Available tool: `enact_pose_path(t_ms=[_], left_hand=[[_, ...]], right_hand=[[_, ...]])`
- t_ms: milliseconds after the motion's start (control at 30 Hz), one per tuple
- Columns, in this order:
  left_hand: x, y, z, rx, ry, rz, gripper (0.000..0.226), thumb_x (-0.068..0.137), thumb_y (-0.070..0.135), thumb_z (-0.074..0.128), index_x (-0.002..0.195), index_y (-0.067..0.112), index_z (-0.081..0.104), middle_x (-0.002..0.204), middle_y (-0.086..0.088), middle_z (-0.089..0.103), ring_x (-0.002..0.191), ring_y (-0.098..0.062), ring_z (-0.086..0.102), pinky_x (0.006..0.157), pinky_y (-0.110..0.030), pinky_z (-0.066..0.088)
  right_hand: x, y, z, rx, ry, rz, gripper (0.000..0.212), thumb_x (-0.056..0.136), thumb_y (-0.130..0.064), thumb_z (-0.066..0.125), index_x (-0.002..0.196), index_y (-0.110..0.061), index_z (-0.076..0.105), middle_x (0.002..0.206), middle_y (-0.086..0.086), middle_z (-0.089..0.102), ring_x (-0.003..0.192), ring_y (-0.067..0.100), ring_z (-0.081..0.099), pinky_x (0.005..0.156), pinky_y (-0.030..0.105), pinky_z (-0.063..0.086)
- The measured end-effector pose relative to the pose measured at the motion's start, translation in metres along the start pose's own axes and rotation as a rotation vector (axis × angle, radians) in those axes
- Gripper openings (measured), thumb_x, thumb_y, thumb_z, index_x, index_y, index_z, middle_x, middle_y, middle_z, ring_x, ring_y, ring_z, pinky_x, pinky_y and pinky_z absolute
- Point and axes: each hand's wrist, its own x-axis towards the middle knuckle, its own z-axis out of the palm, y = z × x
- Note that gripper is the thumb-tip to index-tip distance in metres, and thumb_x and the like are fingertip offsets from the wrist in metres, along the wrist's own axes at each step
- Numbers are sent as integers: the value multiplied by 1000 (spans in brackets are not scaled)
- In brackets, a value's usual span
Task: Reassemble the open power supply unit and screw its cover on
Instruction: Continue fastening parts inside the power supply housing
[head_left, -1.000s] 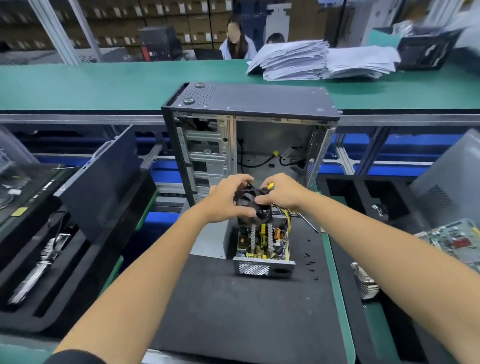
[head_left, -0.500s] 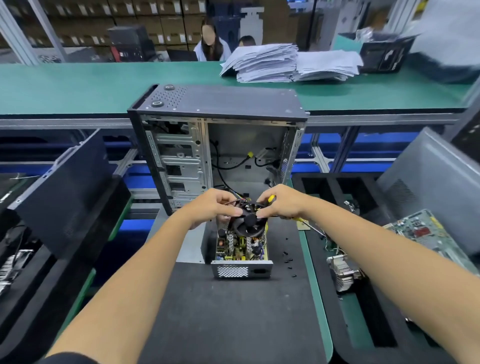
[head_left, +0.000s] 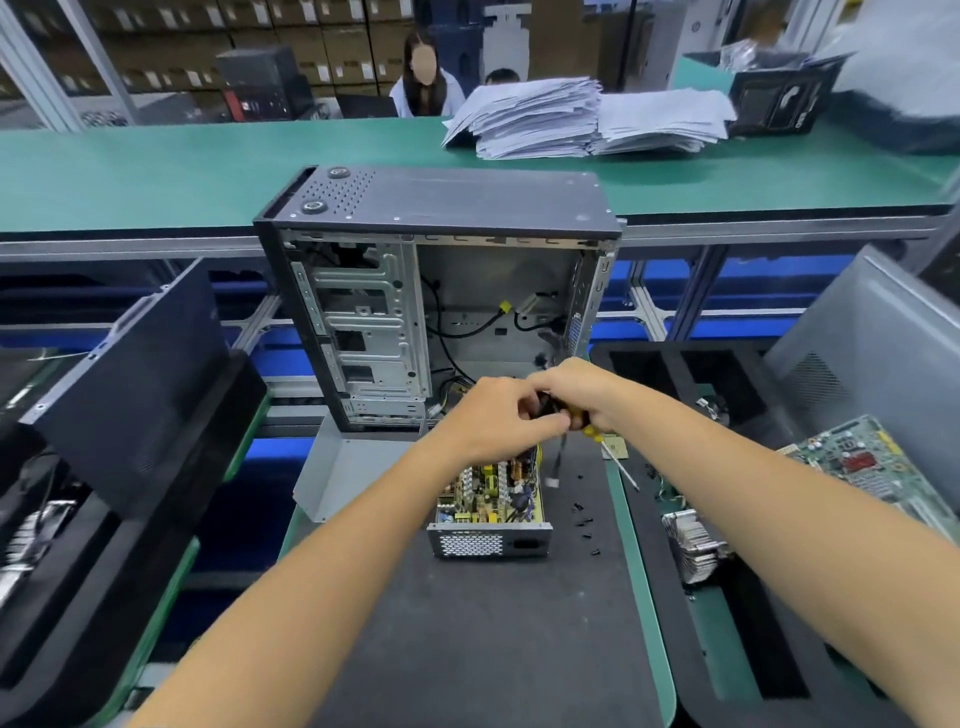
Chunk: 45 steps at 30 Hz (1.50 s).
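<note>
PSU (head_left: 491, 512), cover off and board bare, sits on the black mat (head_left: 467, 649) at centre, its grille end facing 6 o'clock. Just above its far end, at 12 o'clock, both hands meet. The left hand (head_left: 488, 421) curls its fingers round a small black part that is mostly hidden, so I cannot tell what it is. The right hand (head_left: 576, 395) grips a yellow-handled screwdriver (head_left: 615, 460), whose shaft points down toward 5 o'clock. The hands hide the PSU's far end.

At 9 o'clock of the PSU a bent grey cover (head_left: 343, 473) lies on the mat. At 3 o'clock loose black screws (head_left: 584, 519) are scattered. At 12 o'clock an open PC case (head_left: 441, 291) stands upright. Further toward 3 o'clock lie a heatsink (head_left: 693, 545) and a motherboard (head_left: 862, 462). Paper stacks (head_left: 582, 117) rest on the far green bench (head_left: 208, 171).
</note>
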Motion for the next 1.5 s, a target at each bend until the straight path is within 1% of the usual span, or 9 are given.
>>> enact_pose_path(t_ms=[167, 300, 400, 533, 700, 1000, 1167, 1300, 1500], left_hand=[[7, -29, -28, -244, 268, -57, 7, 85, 15, 66, 89, 11, 70, 81, 1, 67, 73, -13, 59, 71, -24, 47], [6, -47, -38, -337, -113, -120, 29, 95, 28, 58, 123, 21, 57, 108, 10, 65, 100, -3, 58, 83, -19, 44], [4, -55, -35, -274, -156, -74, 17, 96, 23, 56, 108, 24, 68, 95, 15, 68, 82, 11, 58, 73, -16, 41], [0, -66, -37, -331, -117, -130, 18, 93, 16, 60, 92, 30, 71, 77, 17, 67, 70, 7, 59, 69, -18, 42], [-7, -77, -37, -431, -128, -187, 12, 93, 21, 62, 102, 22, 70, 83, 12, 69, 77, 5, 62, 70, -15, 42], [-6, -87, -32, -262, -277, -148, 21, 84, 27, 73, 101, 22, 61, 92, 9, 68, 92, -4, 59, 75, -21, 41], [4, -75, -16, -82, -433, -102, 48, 74, 27, 83, 108, 24, 49, 103, 11, 59, 99, -5, 53, 77, -21, 39], [10, -75, -10, -92, -457, -112, 59, 68, 26, 87, 109, 22, 45, 90, 7, 61, 85, -11, 56, 75, -27, 43], [7, -84, -9, -179, -411, -120, 48, 71, 22, 85, 108, 16, 55, 81, 1, 59, 75, -15, 53, 73, -30, 40]], right_hand=[[-5, 8, -7, -59, -125, -96, 29, 86, -45, 63, 73, -19, 60, 56, -2, 46, 42, 12, 37, 42, 21, 22], [-9, -1, -4, -156, -246, -238, 32, 96, -35, 54, 67, -30, 67, 59, -5, 44, 49, 14, 34, 46, 26, 23], [-9, -5, 4, -196, -278, -286, 23, 95, -36, 56, 80, -28, 72, 69, 1, 46, 52, 16, 33, 49, 29, 26], [-8, -3, 9, -305, -241, -304, 28, 87, -37, 69, 103, -14, 66, 72, 9, 52, 53, 18, 40, 48, 26, 33], [-7, -1, 14, -524, -316, -242, 40, 86, -13, 70, 122, -12, 52, 78, 12, 57, 52, 17, 41, 45, 24, 32], [1, 5, 18, -788, -275, -308, 19, 88, -21, 68, 105, -15, 66, 109, 11, 65, 88, 32, 59, 85, 45, 50], [2, 8, 34, -813, -251, -356, 42, 80, -42, 73, 110, -14, 61, 100, 0, 56, 90, 18, 54, 69, 28, 42], [11, 15, 46, -804, -218, -384, 33, 76, -34, 77, 92, -13, 58, 84, 4, 59, 69, 15, 52, 54, 26, 36], [15, 23, 48, -756, -272, -388, 21, 81, -35, 74, 83, -18, 61, 76, 0, 56, 68, 15, 50, 56, 24, 36]])
